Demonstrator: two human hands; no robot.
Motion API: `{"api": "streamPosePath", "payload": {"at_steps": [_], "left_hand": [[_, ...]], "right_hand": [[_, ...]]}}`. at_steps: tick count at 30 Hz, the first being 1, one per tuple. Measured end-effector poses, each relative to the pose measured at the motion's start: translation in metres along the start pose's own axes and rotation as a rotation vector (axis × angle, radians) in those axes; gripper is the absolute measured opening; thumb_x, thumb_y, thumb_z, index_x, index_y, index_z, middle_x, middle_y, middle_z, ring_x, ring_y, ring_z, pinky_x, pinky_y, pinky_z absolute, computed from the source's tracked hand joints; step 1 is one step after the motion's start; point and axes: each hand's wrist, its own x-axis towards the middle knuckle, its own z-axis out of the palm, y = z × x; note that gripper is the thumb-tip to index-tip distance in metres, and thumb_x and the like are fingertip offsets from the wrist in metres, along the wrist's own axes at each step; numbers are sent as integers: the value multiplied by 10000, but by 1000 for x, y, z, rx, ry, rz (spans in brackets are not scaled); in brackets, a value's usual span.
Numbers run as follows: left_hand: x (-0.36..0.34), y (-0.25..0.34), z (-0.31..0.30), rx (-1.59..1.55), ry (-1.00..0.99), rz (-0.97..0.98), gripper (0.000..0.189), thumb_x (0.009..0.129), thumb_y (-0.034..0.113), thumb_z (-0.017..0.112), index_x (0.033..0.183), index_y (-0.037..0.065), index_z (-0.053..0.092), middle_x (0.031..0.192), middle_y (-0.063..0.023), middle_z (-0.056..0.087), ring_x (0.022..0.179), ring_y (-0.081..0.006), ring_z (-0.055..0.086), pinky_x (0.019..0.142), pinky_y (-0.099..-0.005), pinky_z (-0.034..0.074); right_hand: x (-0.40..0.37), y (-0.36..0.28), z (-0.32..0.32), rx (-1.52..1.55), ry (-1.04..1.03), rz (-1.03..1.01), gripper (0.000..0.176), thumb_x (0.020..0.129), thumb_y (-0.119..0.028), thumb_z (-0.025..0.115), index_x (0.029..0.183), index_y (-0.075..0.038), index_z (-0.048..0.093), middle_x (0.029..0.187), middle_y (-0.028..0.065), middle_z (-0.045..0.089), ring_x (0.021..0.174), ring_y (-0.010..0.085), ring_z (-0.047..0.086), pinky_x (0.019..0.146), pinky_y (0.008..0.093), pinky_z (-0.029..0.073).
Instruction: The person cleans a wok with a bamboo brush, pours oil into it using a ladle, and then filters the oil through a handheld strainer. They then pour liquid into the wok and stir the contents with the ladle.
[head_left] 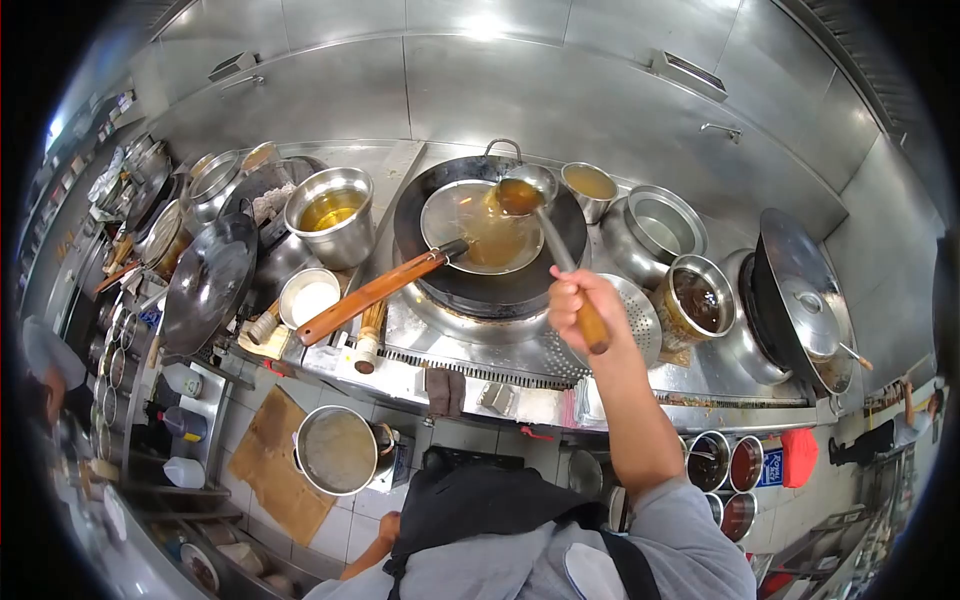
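My right hand (583, 312) is closed round the wooden handle of a metal ladle (527, 190), whose bowl holds brown liquid above the wok. In the large black wok (420, 200) lies a round strainer (440, 205) with cloudy brownish liquid in it. The strainer's wooden handle (375, 292) points to the lower left and nobody holds it. My left hand (390, 524) hangs low beside the dark apron, away from the stove; its fingers are mostly hidden. A perforated skimmer (640, 318) lies just beyond my right wrist.
Left of the wok stand a pot of yellow oil (331, 210), a bowl of white stuff (309, 298) and another wok (210, 285). Metal pots (665, 225) and a tilted wok (785, 250) are on the right. A pot (336, 450) stands low in front. People are at both far sides.
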Motion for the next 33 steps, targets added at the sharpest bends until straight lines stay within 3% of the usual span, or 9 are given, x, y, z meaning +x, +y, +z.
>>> {"api": "streamPosePath", "payload": {"at_steps": [1,3,6,17,23,24,28,30,33], "left_hand": [[-9,-16,12,0,0,1,375,788,337,644,951,2,690,885,-221,690,839,-313,682,702,-387,519],[-3,-31,23,541,6,430,317,836,287,585,967,14,682,906,-224,680,827,-317,675,702,-401,521],[0,-33,25,510,7,460,313,839,280,581,969,14,681,909,-225,679,826,-318,674,702,-402,521],[5,-44,13,366,-38,658,290,853,243,559,981,8,672,924,-228,674,825,-322,671,702,-407,522],[64,-14,3,323,-185,912,278,861,222,547,987,6,667,932,-230,671,823,-324,669,703,-409,522],[68,-13,2,307,-195,934,276,863,219,545,988,5,666,934,-230,670,823,-325,668,703,-410,522],[76,-3,-2,328,-256,695,266,873,192,541,994,-15,655,935,-215,678,824,-316,667,711,-408,523],[79,12,-2,35,-262,378,268,869,191,561,995,-27,652,924,-196,681,816,-289,665,697,-398,519],[82,28,-1,-416,-246,-125,276,864,190,593,997,-46,646,907,-167,685,803,-249,662,677,-384,512]], "right_hand": [[0,5,0,-237,139,-30,252,898,-67,514,1142,-26,465,636,15,483,465,113,465,407,271,366],[-6,13,-2,-452,217,-93,361,860,-49,549,1207,-45,450,632,24,486,452,124,466,393,273,364],[-11,12,-36,-1125,292,-236,605,817,-43,568,1376,-25,337,656,41,515,440,118,468,399,266,385],[-161,-33,-91,-1102,690,-561,606,814,8,505,1392,-69,341,714,31,522,447,98,468,378,236,377],[-205,-59,-206,-1817,1295,-598,567,813,-68,547,1347,-29,361,737,103,585,511,175,540,458,339,452],[-208,-61,-195,-1809,1316,-597,567,813,-68,547,1347,-29,361,737,103,585,511,175,540,458,339,452],[-198,-76,-144,-820,957,-442,343,835,-78,564,1149,-18,440,660,55,534,469,139,483,417,287,412],[-194,-89,-145,-287,705,-361,131,874,-72,547,953,-5,467,616,2,482,438,89,431,401,228,375],[-190,-88,-144,196,367,-415,139,867,-78,544,925,19,463,597,-9,480,456,97,452,422,229,390]]}}
